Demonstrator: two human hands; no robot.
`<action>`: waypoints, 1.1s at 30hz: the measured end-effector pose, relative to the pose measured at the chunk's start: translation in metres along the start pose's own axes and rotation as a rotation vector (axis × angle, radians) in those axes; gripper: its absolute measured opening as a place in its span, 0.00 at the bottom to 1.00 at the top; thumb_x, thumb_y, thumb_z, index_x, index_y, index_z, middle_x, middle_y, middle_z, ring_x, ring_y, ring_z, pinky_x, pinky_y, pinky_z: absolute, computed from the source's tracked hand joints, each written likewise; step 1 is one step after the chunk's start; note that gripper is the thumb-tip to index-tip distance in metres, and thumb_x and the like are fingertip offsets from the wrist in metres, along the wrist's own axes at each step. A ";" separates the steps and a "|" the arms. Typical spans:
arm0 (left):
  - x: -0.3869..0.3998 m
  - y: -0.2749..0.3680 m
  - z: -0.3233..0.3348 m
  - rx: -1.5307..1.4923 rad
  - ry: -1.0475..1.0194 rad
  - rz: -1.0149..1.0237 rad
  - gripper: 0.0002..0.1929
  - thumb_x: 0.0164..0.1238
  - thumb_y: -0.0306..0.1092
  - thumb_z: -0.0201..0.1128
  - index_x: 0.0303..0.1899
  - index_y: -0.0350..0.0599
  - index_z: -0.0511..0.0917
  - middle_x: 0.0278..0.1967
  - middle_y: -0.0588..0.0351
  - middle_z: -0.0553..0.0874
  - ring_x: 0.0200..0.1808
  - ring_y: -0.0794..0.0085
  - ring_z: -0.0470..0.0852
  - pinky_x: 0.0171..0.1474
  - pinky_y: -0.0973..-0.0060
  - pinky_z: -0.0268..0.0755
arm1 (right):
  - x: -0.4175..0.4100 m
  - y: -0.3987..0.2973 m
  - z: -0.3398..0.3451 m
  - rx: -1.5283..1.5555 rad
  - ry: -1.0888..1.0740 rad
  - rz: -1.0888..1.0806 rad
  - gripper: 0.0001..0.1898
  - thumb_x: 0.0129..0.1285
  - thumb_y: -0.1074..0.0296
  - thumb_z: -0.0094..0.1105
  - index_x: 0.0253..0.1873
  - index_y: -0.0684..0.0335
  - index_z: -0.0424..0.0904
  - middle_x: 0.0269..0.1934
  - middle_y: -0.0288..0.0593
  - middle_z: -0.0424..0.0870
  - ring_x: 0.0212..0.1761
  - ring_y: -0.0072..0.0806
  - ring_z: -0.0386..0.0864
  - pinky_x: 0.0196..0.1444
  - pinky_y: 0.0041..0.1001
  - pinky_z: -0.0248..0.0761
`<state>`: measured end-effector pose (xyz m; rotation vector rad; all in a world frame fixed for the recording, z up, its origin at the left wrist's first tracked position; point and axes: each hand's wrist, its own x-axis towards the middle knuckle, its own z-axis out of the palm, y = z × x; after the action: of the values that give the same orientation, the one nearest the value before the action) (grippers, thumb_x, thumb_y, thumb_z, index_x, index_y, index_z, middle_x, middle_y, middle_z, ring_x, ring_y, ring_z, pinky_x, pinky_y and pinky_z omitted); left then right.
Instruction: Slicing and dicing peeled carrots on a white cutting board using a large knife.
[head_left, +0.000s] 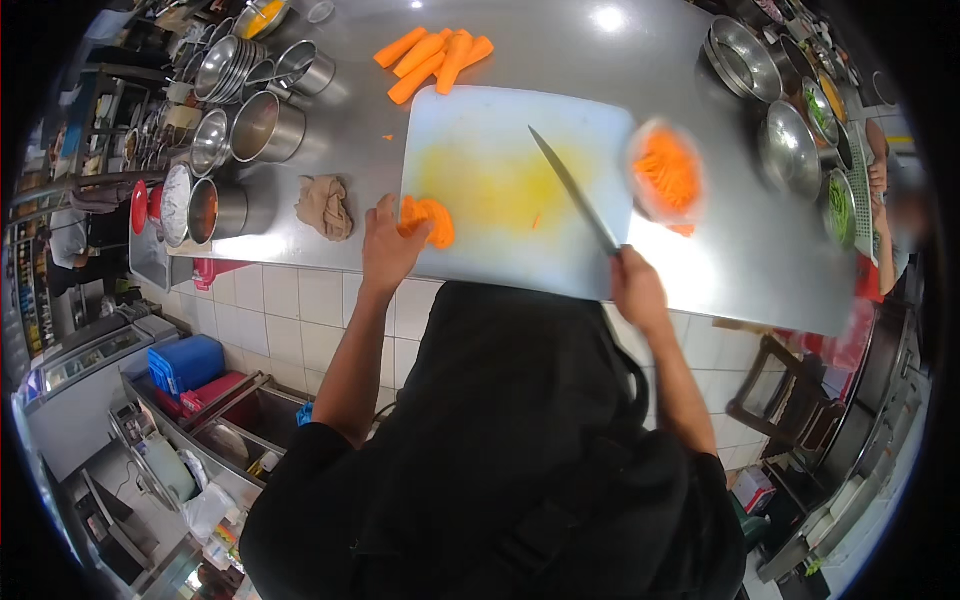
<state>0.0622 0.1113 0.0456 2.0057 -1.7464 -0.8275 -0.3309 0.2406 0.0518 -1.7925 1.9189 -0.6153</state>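
A white cutting board (517, 112) with a yellow stain lies on the steel table in front of me. At its near left corner my left hand (391, 244) cups a small pile of carrot slices (441, 225), thumb against their near side and fingers at the left. My right hand (639, 289) grips the handle of a kitchen knife (570, 184) at the board's near right. The blade slants over the board, its tip pointing away and to the left. One thin carrot strip (536, 221) lies on the board. To the right, a blurred container holds cut carrot (667, 171).
Several peeled carrots (435, 58) lie beyond the board. A crumpled brown cloth (324, 208) is on the left, near steel pots (268, 127) and stacked bowls. Steel bowls (790, 150) and green vegetables (838, 208) stand at the right, where another person's arm (877, 161) shows.
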 end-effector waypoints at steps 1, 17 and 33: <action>-0.003 -0.001 0.001 -0.005 -0.005 -0.003 0.45 0.61 0.42 0.82 0.77 0.39 0.69 0.61 0.36 0.79 0.63 0.41 0.81 0.66 0.52 0.78 | 0.002 -0.008 0.005 0.001 0.030 0.007 0.07 0.76 0.70 0.62 0.48 0.68 0.75 0.37 0.64 0.86 0.34 0.66 0.84 0.37 0.56 0.75; 0.042 0.052 0.063 -0.119 -0.036 0.243 0.33 0.68 0.36 0.75 0.74 0.47 0.78 0.61 0.38 0.81 0.61 0.36 0.83 0.62 0.51 0.80 | -0.019 -0.030 0.005 0.130 -0.307 0.296 0.10 0.75 0.67 0.64 0.49 0.69 0.79 0.33 0.64 0.87 0.36 0.65 0.85 0.40 0.52 0.76; 0.054 0.055 0.030 0.292 -0.173 0.933 0.27 0.54 0.21 0.70 0.60 0.48 0.88 0.66 0.49 0.81 0.72 0.50 0.74 0.71 0.53 0.65 | -0.043 -0.021 -0.017 0.078 -0.032 0.371 0.07 0.73 0.71 0.65 0.47 0.71 0.81 0.28 0.63 0.83 0.31 0.61 0.84 0.35 0.47 0.74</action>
<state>0.0043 0.0524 0.0453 1.0061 -2.6508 -0.4351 -0.3217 0.2826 0.0786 -1.3415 2.1002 -0.5176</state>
